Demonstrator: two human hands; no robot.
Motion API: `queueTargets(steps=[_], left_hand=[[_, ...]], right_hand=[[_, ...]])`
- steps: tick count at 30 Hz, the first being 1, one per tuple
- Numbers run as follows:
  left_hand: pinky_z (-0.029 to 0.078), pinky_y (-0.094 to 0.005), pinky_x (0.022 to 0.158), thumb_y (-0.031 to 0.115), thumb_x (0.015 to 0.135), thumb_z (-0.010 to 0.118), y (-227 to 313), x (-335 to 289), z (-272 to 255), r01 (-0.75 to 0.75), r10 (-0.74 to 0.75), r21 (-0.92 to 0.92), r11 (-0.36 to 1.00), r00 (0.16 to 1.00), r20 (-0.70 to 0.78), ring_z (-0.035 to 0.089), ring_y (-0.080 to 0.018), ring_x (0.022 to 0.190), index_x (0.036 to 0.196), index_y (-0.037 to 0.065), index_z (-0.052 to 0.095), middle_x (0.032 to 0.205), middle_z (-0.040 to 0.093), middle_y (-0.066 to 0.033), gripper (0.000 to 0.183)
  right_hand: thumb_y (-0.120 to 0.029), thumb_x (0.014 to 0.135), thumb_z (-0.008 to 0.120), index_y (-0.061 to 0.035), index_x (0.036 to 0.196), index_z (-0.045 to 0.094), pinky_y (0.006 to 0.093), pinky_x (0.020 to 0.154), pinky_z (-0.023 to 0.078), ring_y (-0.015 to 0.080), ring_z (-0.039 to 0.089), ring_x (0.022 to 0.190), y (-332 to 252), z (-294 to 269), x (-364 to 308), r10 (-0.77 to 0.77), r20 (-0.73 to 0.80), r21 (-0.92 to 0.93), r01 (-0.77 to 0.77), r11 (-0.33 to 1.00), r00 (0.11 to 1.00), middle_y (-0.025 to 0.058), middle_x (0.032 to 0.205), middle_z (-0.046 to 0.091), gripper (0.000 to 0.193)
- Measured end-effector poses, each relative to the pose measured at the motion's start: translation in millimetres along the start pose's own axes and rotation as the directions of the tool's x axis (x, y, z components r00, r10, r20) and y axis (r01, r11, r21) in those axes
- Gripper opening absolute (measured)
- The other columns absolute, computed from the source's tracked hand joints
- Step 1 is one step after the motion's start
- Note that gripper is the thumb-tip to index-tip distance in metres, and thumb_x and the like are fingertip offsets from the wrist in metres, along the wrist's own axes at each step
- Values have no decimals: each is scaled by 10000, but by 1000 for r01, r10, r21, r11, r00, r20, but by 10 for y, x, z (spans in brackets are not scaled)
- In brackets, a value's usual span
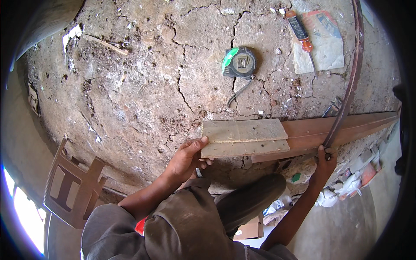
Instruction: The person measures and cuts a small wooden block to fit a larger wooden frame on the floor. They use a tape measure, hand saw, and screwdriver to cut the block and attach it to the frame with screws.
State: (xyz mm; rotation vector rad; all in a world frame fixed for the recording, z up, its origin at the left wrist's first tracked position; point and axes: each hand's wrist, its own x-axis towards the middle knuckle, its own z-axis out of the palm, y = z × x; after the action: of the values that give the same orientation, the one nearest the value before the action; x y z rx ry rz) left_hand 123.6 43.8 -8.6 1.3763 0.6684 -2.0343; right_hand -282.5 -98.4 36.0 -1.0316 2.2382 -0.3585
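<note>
The person's left hand (186,158) pinches the left end of a short, weathered grey plank (240,131), thumb over the end and fingers beneath. The plank lies across the near end of a long reddish-brown board (314,132), partly covering it, above the cracked earthen floor (147,86). The right hand (326,158) has its fingers closed around the lower end of a thin dark strip (359,39), which crosses over the board and arches away to the top of the view.

The likeliest trouble is slipping: the plank is held at one end only, so a knock on its free right end could swivel it on the board. A lengthwise seam or step runs along the plank; if it is a crack, bending could split the wood there. The strip is long and gripped only near its tip, so its far part could swing and catch the screwdriver (301,34) or the tape measure (240,63). Rough edges might leave splinters in bare fingers. What supports the plank underneath cannot be told.
</note>
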Motion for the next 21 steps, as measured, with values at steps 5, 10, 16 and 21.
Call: queueTargets(steps=[5, 10, 16, 21], left_hand=[[532, -263, 653, 416, 1025, 664, 42, -4, 22, -11, 11, 26, 1000, 1000, 4, 658, -136, 712, 1037, 20, 691, 846, 707, -80, 397], [535, -262, 667, 410, 1027, 663, 75, -8, 45, -12, 12, 38, 999, 1000, -6, 654, -130, 737, 1043, 11, 691, 857, 706, -78, 400], [539, -263, 668, 408, 1033, 653, 76, 0, 40, -12, 12, 41, 999, 1000, -6, 660, -132, 712, 1043, 7, 693, 838, 706, -71, 403], [543, -262, 668, 405, 1034, 652, 62, 25, 22, -13, 13, 32, 999, 1000, -14, 672, -132, 711, 1036, 1, 693, 837, 710, -75, 406]], right_hand=[[-207, 932, 808, -87, 952, 587, 277, 694, 497, 101, 512, 767, -50, 37, -37, -8, -21, 0, 8, 1000, 1000, -14, 873, 540, 252], [-207, 930, 809, -98, 947, 578, 274, 700, 493, 98, 502, 764, -62, 39, -46, 15, -12, 31, -15, 999, 1000, -23, 865, 517, 256], [-206, 928, 812, -101, 973, 579, 276, 710, 493, 95, 520, 781, -60, 41, -52, 23, -10, 44, -22, 999, 1000, -22, 884, 547, 260], [-208, 928, 813, -101, 980, 580, 276, 714, 495, 96, 543, 804, -76, 49, -54, 46, -21, 53, -45, 998, 999, -26, 884, 555, 261]])
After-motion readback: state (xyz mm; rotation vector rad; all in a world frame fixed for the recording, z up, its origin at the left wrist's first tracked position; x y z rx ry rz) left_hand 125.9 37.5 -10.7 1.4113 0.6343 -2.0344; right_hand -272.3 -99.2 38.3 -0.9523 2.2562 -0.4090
